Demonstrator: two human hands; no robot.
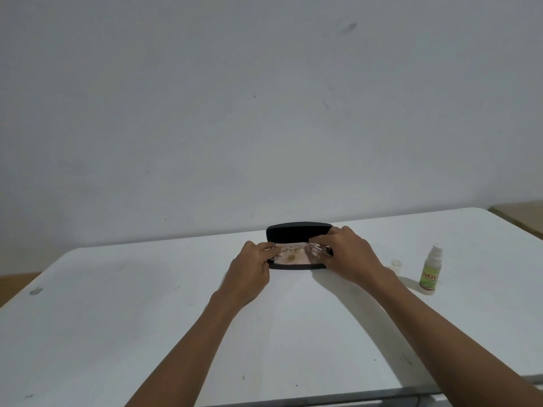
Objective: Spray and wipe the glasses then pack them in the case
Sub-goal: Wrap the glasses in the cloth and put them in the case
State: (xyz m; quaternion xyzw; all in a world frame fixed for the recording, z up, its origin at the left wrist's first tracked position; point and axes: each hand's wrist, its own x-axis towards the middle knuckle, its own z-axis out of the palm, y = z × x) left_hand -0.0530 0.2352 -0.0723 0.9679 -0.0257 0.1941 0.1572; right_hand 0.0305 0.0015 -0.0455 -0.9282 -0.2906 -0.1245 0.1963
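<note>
A black glasses case (293, 232) lies open at the far middle of the white table (147, 304), its lid standing up at the back. A pale pinkish cloth (296, 259) lies inside it. Thin-framed glasses (296, 247) rest over the cloth in the case. My left hand (249, 265) holds the left end of the glasses, and my right hand (345, 254) holds the right end. Both hands reach into the case from its two sides. The fingertips hide the ends of the frame.
A small spray bottle (430, 270) with a green label stands to the right of the case, uncapped. Its clear cap (396, 263) sits beside it on the table. A grey wall rises right behind the table's far edge.
</note>
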